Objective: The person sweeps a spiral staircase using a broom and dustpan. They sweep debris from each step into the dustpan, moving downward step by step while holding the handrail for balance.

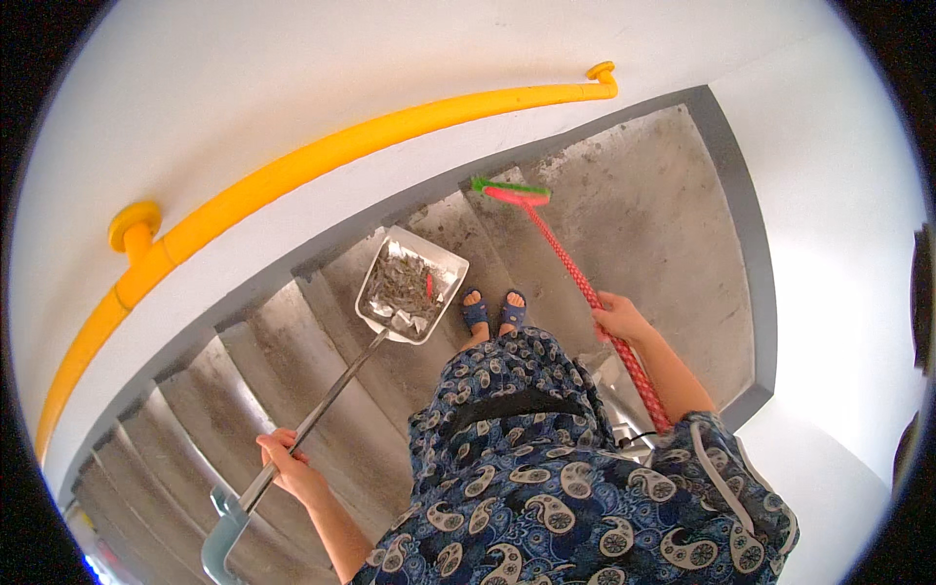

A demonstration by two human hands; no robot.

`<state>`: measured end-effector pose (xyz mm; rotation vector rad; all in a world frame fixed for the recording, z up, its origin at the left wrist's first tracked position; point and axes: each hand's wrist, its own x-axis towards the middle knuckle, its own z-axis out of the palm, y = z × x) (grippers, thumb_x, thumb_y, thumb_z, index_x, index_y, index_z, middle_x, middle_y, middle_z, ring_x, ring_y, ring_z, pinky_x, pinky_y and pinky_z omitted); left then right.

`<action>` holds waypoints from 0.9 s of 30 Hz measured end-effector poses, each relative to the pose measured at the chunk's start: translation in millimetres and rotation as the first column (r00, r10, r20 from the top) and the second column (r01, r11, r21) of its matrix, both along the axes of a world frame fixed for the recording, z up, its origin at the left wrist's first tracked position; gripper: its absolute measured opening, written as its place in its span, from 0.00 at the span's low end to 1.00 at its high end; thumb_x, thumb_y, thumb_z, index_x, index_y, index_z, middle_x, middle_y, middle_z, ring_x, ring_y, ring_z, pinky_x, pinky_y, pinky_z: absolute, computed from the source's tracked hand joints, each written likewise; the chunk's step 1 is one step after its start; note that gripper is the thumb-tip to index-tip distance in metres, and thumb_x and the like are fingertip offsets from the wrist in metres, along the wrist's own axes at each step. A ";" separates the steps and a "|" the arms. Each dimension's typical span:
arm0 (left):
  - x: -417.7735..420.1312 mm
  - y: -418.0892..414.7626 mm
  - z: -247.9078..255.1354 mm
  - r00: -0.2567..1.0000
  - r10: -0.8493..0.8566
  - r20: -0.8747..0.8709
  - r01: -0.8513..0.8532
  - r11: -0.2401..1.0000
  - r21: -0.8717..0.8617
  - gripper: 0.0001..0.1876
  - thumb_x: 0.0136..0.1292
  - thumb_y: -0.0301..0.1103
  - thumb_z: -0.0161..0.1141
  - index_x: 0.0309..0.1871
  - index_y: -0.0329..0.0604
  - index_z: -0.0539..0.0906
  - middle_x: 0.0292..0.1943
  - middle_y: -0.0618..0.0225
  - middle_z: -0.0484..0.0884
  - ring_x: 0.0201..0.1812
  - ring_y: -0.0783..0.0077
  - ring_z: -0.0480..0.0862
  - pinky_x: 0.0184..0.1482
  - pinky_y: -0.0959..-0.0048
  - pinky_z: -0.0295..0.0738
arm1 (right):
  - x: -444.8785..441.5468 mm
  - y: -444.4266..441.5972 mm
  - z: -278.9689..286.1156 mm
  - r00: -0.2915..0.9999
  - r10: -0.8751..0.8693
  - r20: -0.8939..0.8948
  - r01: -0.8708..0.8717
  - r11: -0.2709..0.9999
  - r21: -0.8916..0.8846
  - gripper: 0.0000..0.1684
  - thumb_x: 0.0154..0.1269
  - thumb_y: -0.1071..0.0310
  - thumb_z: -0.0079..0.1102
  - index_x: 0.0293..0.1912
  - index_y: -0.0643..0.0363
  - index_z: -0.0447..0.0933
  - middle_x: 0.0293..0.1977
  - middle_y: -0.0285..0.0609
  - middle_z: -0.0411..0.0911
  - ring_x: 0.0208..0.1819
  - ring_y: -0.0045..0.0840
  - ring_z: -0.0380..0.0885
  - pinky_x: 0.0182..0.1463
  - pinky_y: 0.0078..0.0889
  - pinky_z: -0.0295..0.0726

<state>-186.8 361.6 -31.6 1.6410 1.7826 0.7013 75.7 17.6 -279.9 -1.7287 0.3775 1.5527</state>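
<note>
My left hand (pixel 291 462) grips the metal pole of a long-handled dustpan (pixel 457 272), whose grey hooked grip (pixel 221 537) extends past the hand at lower left. Dark sweepings (pixel 401 281), white scraps and a red piece lie in the pan, which is over the steps left of my feet. In my right hand (pixel 621 319) is the red patterned handle of a broom (pixel 567 262). Its pink head (pixel 515 196) with green bristles is at the step edge by the wall; I cannot tell whether the bristles touch the floor.
Concrete stairs (pixel 270 380) run down to the left from the landing (pixel 643 197) where my sandalled feet (pixel 493 311) stand. A yellow handrail (pixel 329 157) follows the white wall above a grey painted skirting band (pixel 760 314). A pale object (pixel 621 417) is partly hidden behind my clothing.
</note>
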 end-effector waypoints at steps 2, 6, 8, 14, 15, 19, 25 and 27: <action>28.4 -15.5 -8.4 0.999 -0.014 0.039 0.014 1.000 -0.007 0.21 0.63 0.48 0.44 0.17 0.46 0.65 0.20 0.73 0.71 0.14 0.88 0.54 0.15 0.87 0.47 | 21.0 -1.5 -36.8 0.997 -0.080 -0.023 0.078 0.995 -0.063 0.12 0.50 0.74 0.46 0.38 0.64 0.69 0.16 0.39 0.68 0.14 0.22 0.68 0.16 0.24 0.67; 79.4 -23.6 -12.3 0.997 -0.038 0.071 0.041 0.998 -0.038 0.21 0.63 0.48 0.44 0.17 0.46 0.65 0.20 0.72 0.72 0.13 0.88 0.54 0.15 0.87 0.47 | 67.5 7.6 -81.1 0.997 -0.050 0.051 0.048 0.998 0.046 0.09 0.48 0.75 0.45 0.34 0.63 0.68 0.16 0.41 0.69 0.13 0.23 0.69 0.16 0.26 0.68; 97.6 -12.5 -10.3 0.997 -0.072 0.032 0.073 0.997 -0.037 0.21 0.63 0.48 0.44 0.17 0.46 0.65 0.21 0.72 0.72 0.13 0.88 0.55 0.15 0.87 0.47 | 78.0 12.4 -76.5 0.988 0.062 0.142 -0.063 0.998 0.002 0.09 0.48 0.75 0.44 0.33 0.62 0.68 0.15 0.41 0.69 0.13 0.24 0.69 0.16 0.28 0.68; 120.2 14.0 -26.8 0.983 -0.185 -0.009 0.183 0.978 -0.101 0.22 0.63 0.48 0.44 0.17 0.44 0.66 0.21 0.72 0.72 0.13 0.87 0.57 0.16 0.86 0.50 | 47.9 38.1 -33.5 0.966 0.236 0.106 -0.235 0.972 -0.030 0.11 0.46 0.72 0.45 0.35 0.59 0.70 0.17 0.48 0.72 0.15 0.29 0.73 0.22 0.32 0.72; 121.9 10.8 -36.1 0.987 -0.159 -0.033 0.155 0.984 -0.091 0.22 0.63 0.48 0.44 0.17 0.44 0.67 0.20 0.72 0.72 0.14 0.87 0.57 0.16 0.86 0.50 | 41.0 48.4 -35.8 0.947 0.244 0.207 -0.251 0.968 0.008 0.12 0.46 0.71 0.45 0.35 0.60 0.70 0.18 0.49 0.73 0.16 0.31 0.74 0.24 0.34 0.73; 131.8 -7.7 -82.2 0.993 -0.106 -0.056 0.096 0.983 -0.156 0.22 0.63 0.48 0.44 0.17 0.45 0.66 0.21 0.72 0.72 0.14 0.86 0.57 0.17 0.86 0.52 | 32.5 78.9 -73.0 0.945 0.246 0.215 -0.237 0.969 -0.064 0.15 0.47 0.72 0.45 0.38 0.61 0.70 0.20 0.51 0.74 0.18 0.33 0.76 0.26 0.35 0.73; 148.2 -4.0 -161.7 0.986 -0.168 0.012 0.166 0.960 -0.227 0.21 0.64 0.46 0.43 0.17 0.45 0.64 0.21 0.72 0.71 0.15 0.86 0.58 0.17 0.85 0.52 | 98.0 65.5 -170.9 0.975 0.130 0.178 -0.100 0.981 -0.169 0.16 0.49 0.72 0.45 0.40 0.60 0.73 0.13 0.42 0.71 0.13 0.25 0.72 0.18 0.29 0.70; 148.2 2.4 -180.4 0.992 -0.130 0.009 0.127 0.955 -0.268 0.20 0.63 0.46 0.44 0.18 0.45 0.66 0.21 0.72 0.71 0.15 0.86 0.58 0.16 0.84 0.52 | 120.3 51.4 -184.2 0.971 0.129 0.201 -0.073 0.961 -0.266 0.16 0.48 0.73 0.44 0.39 0.59 0.74 0.14 0.41 0.71 0.13 0.24 0.71 0.19 0.29 0.70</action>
